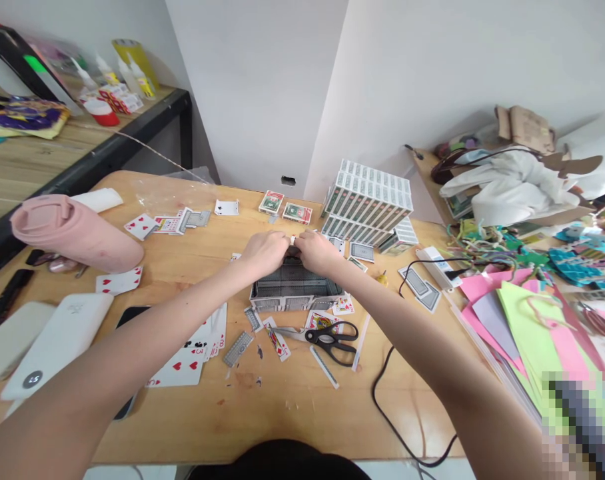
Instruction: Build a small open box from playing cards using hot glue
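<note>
My left hand (268, 255) and my right hand (316, 251) meet over the far side of an open-topped box built from playing cards (295, 301). The fingers of both are closed and pinched together. A small whitish bit shows between the fingertips, but what they grip is mostly hidden. On the near side of the box lie black-handled scissors (327, 339), pointing left, partly over a face card. Cut card pieces (238, 349) and narrow white strips (324, 367) are scattered around them.
Behind, to the right, rises a stack of card boxes (367, 203); two card packs (297, 213) lie near the wall. Left are a pink bottle (77, 233), a white power bank (57, 347) and fanned cards (182, 367). A black cable (377, 400) and coloured paper (537, 327) occupy the right.
</note>
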Action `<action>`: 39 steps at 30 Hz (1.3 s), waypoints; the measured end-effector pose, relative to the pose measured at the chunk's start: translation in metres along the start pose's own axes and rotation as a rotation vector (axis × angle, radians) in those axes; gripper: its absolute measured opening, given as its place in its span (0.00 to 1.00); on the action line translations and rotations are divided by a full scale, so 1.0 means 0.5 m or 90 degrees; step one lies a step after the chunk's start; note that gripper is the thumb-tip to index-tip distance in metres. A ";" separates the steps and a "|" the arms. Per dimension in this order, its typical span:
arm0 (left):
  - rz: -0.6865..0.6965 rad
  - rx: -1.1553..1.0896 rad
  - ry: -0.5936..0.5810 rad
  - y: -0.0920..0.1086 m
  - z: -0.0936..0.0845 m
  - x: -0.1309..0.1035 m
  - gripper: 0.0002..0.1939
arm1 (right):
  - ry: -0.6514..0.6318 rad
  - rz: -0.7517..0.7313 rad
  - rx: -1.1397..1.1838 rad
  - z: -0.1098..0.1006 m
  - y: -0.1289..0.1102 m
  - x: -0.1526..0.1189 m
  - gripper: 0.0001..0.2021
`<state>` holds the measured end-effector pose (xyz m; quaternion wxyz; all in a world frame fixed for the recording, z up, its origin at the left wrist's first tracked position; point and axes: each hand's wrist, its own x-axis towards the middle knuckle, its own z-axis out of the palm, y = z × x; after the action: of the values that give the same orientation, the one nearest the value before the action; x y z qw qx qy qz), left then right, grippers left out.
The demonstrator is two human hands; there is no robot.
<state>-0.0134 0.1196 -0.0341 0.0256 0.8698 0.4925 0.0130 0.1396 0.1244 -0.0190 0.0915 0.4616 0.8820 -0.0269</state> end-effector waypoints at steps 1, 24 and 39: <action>0.000 -0.002 0.000 -0.001 -0.001 0.000 0.12 | -0.003 -0.001 -0.002 -0.003 0.007 -0.006 0.10; -0.040 -0.023 0.000 0.006 -0.003 0.001 0.11 | -0.012 0.118 -0.040 0.005 0.021 -0.046 0.11; -0.060 -0.026 -0.054 -0.022 -0.024 -0.013 0.11 | -0.031 0.103 -0.066 -0.008 0.011 -0.052 0.15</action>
<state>-0.0269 0.1202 -0.0228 0.0650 0.8448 0.5310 -0.0147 0.1578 0.1072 -0.0101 0.1387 0.5253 0.8394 0.0147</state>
